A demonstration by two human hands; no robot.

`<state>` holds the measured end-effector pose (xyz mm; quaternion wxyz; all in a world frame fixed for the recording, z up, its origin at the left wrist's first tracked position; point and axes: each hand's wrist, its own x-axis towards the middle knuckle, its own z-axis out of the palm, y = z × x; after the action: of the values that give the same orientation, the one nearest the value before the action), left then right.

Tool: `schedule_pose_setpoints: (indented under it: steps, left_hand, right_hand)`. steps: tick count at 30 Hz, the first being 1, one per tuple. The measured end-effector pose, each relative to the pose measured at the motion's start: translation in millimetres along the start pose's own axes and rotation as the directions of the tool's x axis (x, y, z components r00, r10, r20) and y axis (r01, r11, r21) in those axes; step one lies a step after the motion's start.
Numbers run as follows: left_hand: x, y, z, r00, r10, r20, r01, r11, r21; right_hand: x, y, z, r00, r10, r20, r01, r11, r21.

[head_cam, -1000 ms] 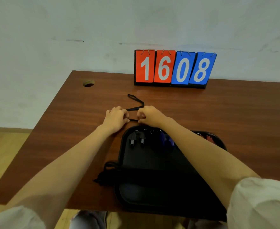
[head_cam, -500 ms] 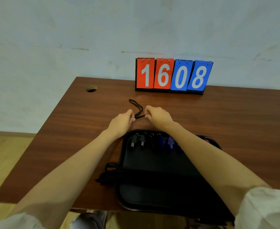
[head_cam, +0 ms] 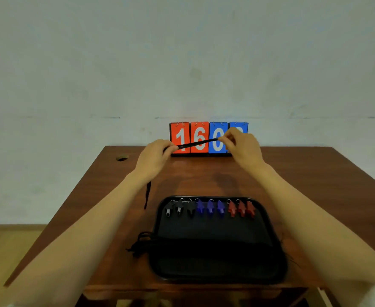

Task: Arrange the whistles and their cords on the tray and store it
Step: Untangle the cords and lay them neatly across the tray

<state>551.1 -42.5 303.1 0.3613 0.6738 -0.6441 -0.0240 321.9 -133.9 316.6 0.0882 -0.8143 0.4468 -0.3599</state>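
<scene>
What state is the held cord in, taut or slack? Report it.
Taut: the cord runs straight between the left hand and right hand, both pinching it; its tail hangs loose beneath the left hand.

My view is dimly, evenly lit, with one faint soft shadow on the table (head_cam: pixel 304 173). Everything is slightly blurred, edges bow outward, and the black tray (head_cam: pixel 215 231) loses detail.

Nine whistles (head_cam: pixel 210 208) line the black tray (head_cam: pixel 215 232); one cord (head_cam: pixel 196 143) stretched taut.
</scene>
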Motion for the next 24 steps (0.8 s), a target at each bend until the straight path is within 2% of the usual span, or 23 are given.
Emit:
schedule_pose_setpoints:
  steps: [4,8,11,17,24]
  left_hand:
    - [-7.5,18.0,-16.3,0.995,0.031,-0.093,-0.033,0.999,-0.018]
    - [-20.2,23.9,-21.4,0.993,0.037,-0.116,-0.039,0.999,-0.016]
    - [-33.4,21.8,-21.7,0.992,-0.007,-0.128,0.001,0.999,-0.05]
    - [-66.8,11.9,-11.9,0.984,-0.153,-0.097,0.131,0.971,-0.202]
    - [-100.2,-11.7,16.5,0.966,-0.251,0.057,0.255,0.964,-0.075]
  right_hand:
    - [-10.6,1.9,-36.7,0.995,0.037,-0.091,-0.032,0.998,0.051]
    - [-29.5,7.7,-58.1,0.987,0.055,-0.153,-0.05,0.998,0.034]
    - [-45.4,18.9,-69.2,0.972,0.138,-0.191,-0.128,0.99,0.062]
    - [-81.4,45.8,-73.4,0.949,0.248,-0.194,-0.237,0.968,0.079]
    - [-125.4,74.6,-55.7,0.936,0.347,-0.053,-0.349,0.936,-0.033]
